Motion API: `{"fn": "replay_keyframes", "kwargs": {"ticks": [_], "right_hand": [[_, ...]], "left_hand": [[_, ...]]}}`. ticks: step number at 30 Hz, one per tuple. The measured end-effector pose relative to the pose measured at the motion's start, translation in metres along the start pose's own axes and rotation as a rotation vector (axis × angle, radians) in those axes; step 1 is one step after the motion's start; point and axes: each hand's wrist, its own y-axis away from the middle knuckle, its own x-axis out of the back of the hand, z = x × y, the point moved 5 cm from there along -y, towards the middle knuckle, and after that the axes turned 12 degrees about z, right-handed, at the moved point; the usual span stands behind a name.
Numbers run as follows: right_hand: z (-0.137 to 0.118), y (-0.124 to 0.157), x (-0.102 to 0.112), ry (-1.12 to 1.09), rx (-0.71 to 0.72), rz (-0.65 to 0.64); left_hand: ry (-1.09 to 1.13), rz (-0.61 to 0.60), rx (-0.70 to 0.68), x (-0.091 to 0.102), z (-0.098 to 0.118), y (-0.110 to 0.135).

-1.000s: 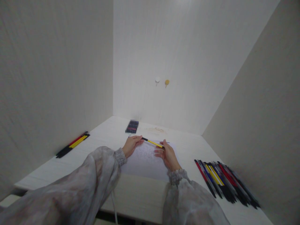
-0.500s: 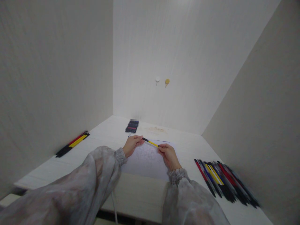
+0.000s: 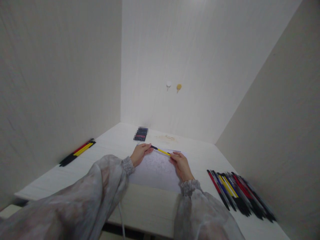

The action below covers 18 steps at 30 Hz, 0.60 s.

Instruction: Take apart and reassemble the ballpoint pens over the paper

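Above a sheet of paper (image 3: 155, 176) on the table, a yellow pen with black ends (image 3: 163, 152) is stretched between both hands. My left hand (image 3: 140, 154) is closed and pinches its black left end. At the other end, my right hand (image 3: 180, 165) is closed around the pen's right tip, with the fingers hiding part of it. The pen slopes slightly down to the right. Faint marks cover the paper beneath it.
Several red, blue, yellow and grey pens (image 3: 238, 191) lie side by side at the right. A smaller group of yellow and red pens (image 3: 78, 152) lies by the left wall. A dark phone-like device (image 3: 141, 134) rests at the back. Two hooks (image 3: 179, 87) hang on the wall.
My right hand has shifted very slightly to the right, and my left hand a little to the left. Both keep hold of the pen.
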Motion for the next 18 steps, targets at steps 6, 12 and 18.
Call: {"fn": "replay_keyframes", "kwargs": {"ticks": [6, 12, 18], "right_hand": [[0.0027, 0.0076, -0.0062, 0.059, -0.103, -0.086], [-0.0033, 0.0052, -0.0070, -0.023, -0.007, -0.053], [0.0009, 0.0012, 0.0015, 0.126, -0.018, 0.010]], "left_hand": [[-0.020, -0.015, -0.002, 0.0005, -0.0026, -0.0017], [-0.008, -0.006, 0.005, -0.0001, -0.0018, -0.0005], [0.005, 0.006, 0.002, 0.0012, -0.0002, -0.0006]]}}
